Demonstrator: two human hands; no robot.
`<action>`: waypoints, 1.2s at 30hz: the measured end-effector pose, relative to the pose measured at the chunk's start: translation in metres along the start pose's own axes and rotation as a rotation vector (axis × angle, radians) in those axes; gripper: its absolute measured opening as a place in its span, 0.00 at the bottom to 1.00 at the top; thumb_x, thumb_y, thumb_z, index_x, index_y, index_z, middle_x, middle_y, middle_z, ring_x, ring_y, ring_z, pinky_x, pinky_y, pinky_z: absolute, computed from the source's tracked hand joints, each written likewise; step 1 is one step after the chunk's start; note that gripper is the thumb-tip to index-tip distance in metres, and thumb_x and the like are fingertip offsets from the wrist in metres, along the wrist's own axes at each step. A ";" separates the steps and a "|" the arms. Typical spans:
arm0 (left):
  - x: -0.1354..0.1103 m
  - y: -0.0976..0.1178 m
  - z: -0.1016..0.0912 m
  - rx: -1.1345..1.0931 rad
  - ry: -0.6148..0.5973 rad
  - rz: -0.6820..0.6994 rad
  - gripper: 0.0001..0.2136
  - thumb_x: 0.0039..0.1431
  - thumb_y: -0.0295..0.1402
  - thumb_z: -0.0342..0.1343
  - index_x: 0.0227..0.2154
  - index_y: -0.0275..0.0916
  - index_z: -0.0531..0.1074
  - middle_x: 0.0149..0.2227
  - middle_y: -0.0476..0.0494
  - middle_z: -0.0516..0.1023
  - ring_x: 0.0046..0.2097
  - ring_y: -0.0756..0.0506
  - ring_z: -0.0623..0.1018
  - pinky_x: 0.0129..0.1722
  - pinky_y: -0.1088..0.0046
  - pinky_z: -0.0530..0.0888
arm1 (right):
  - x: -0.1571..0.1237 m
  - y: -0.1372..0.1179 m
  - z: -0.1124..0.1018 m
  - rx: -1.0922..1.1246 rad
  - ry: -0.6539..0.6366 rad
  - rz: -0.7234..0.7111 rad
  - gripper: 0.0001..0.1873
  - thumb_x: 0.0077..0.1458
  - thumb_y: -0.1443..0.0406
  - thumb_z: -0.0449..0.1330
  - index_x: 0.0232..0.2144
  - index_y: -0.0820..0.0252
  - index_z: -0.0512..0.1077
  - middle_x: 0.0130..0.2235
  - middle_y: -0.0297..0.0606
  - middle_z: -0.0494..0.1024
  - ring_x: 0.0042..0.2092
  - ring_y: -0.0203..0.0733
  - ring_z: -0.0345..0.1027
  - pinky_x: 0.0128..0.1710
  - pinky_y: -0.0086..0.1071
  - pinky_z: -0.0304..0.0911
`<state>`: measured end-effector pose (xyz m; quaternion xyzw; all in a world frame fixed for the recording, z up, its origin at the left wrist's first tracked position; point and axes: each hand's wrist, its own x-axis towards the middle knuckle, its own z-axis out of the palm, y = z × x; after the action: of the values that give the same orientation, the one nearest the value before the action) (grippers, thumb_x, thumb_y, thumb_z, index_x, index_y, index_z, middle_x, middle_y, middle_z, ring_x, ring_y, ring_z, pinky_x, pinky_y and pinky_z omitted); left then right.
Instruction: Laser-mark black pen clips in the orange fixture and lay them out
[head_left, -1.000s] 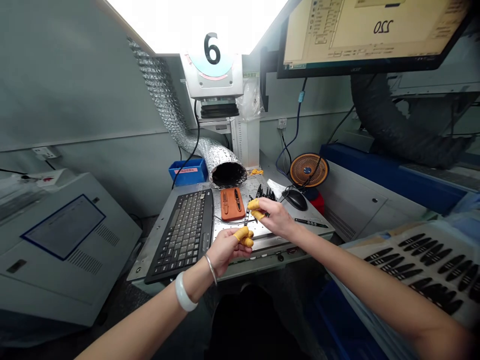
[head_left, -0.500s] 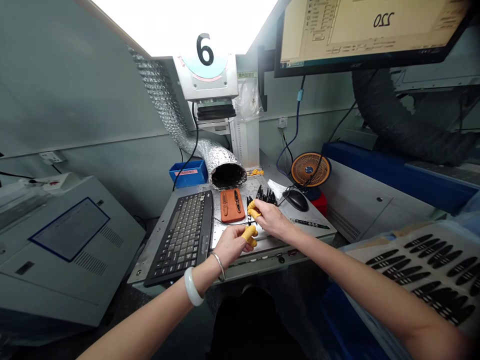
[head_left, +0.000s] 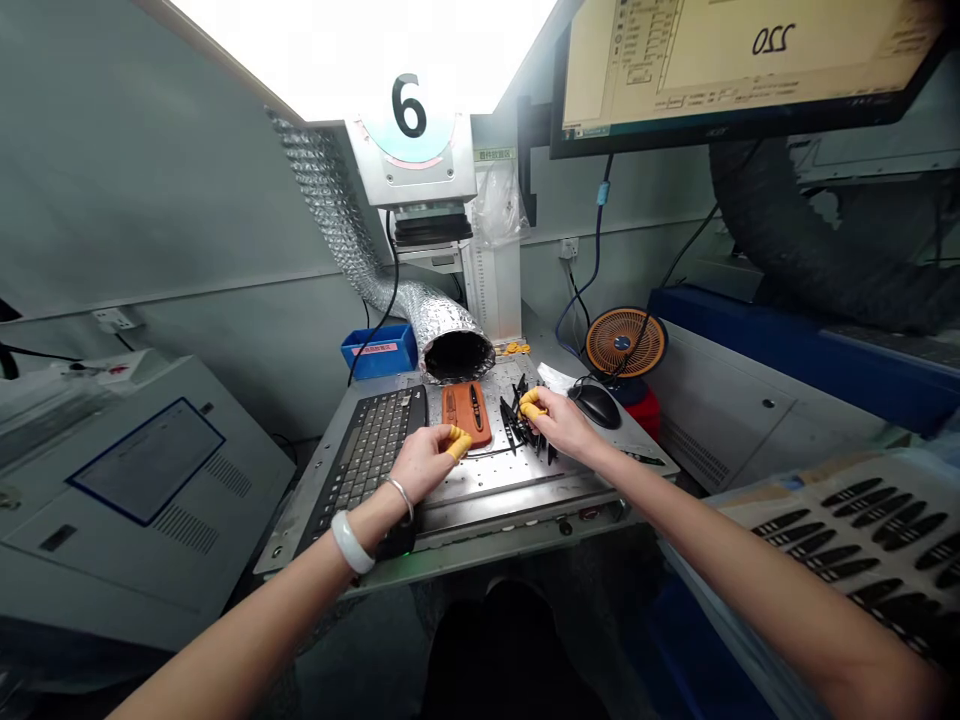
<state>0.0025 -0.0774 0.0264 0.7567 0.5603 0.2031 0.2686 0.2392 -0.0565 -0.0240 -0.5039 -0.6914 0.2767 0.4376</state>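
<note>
My left hand, with yellow finger cots on thumb and forefinger, rests at the near edge of an orange fixture block that carries two dark slender parts; its fingers are curled and pinched together. My right hand, also in yellow cots, is closed over a loose pile of black slender parts on the perforated metal work plate. What each pinch holds is hidden by the fingers. The fixture sits under the laser head marked 6.
A black keyboard lies left of the fixture. Behind it are a silver flexible duct and a blue bin. A mouse and orange fan stand right. A tray of black parts is at far right, a monitor above.
Both hands moved away from me and apart: the left went to the orange fixture's near edge, the right went into the pile of black parts. The view also shifted slightly.
</note>
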 end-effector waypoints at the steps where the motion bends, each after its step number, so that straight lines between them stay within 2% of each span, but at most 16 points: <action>1: 0.004 -0.002 -0.004 0.053 0.032 0.007 0.12 0.51 0.41 0.50 0.27 0.37 0.73 0.27 0.46 0.75 0.30 0.47 0.72 0.31 0.73 0.65 | 0.001 0.001 0.000 0.001 -0.001 -0.001 0.07 0.53 0.68 0.50 0.33 0.60 0.67 0.28 0.32 0.72 0.30 0.35 0.66 0.29 0.25 0.58; 4: 0.017 -0.008 -0.012 0.151 0.094 0.003 0.11 0.50 0.40 0.51 0.29 0.39 0.74 0.30 0.47 0.77 0.32 0.46 0.72 0.33 0.72 0.64 | 0.002 0.002 0.001 0.000 0.000 0.007 0.07 0.53 0.68 0.50 0.33 0.59 0.67 0.28 0.32 0.72 0.30 0.35 0.66 0.29 0.25 0.58; 8: 0.030 -0.015 -0.015 0.220 0.112 -0.014 0.10 0.50 0.38 0.51 0.29 0.39 0.74 0.31 0.47 0.77 0.33 0.46 0.73 0.34 0.72 0.65 | 0.004 0.001 0.002 -0.009 0.024 0.032 0.07 0.52 0.68 0.50 0.33 0.60 0.67 0.30 0.33 0.72 0.31 0.35 0.66 0.30 0.25 0.59; 15: 0.050 -0.024 -0.012 0.280 0.132 -0.042 0.08 0.49 0.34 0.52 0.29 0.40 0.74 0.33 0.48 0.78 0.35 0.47 0.74 0.33 0.74 0.66 | 0.011 0.006 0.005 -0.026 0.020 0.059 0.06 0.53 0.66 0.52 0.33 0.60 0.67 0.31 0.32 0.72 0.30 0.34 0.64 0.29 0.25 0.59; 26: 0.069 -0.032 -0.008 0.392 0.139 -0.061 0.09 0.50 0.37 0.53 0.32 0.41 0.74 0.35 0.47 0.78 0.37 0.46 0.75 0.34 0.74 0.66 | 0.017 0.009 0.010 -0.024 -0.018 0.062 0.06 0.54 0.66 0.50 0.33 0.58 0.66 0.31 0.32 0.71 0.32 0.36 0.64 0.29 0.25 0.56; 31: 0.076 -0.031 -0.004 0.466 0.154 -0.027 0.09 0.53 0.37 0.52 0.34 0.42 0.75 0.36 0.46 0.78 0.38 0.45 0.74 0.37 0.73 0.67 | 0.017 0.010 0.011 -0.035 -0.026 0.055 0.06 0.55 0.66 0.50 0.34 0.58 0.66 0.31 0.32 0.71 0.32 0.36 0.64 0.29 0.26 0.55; 36: 0.091 -0.026 0.005 0.585 0.195 0.054 0.10 0.55 0.38 0.52 0.35 0.41 0.74 0.39 0.41 0.76 0.42 0.40 0.72 0.40 0.67 0.65 | 0.021 0.004 0.012 -0.099 -0.020 0.022 0.05 0.55 0.67 0.50 0.33 0.58 0.66 0.32 0.31 0.72 0.34 0.37 0.64 0.32 0.27 0.54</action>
<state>0.0127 0.0146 0.0064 0.7934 0.5979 0.1119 -0.0210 0.2277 -0.0349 -0.0257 -0.5296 -0.7031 0.2520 0.4022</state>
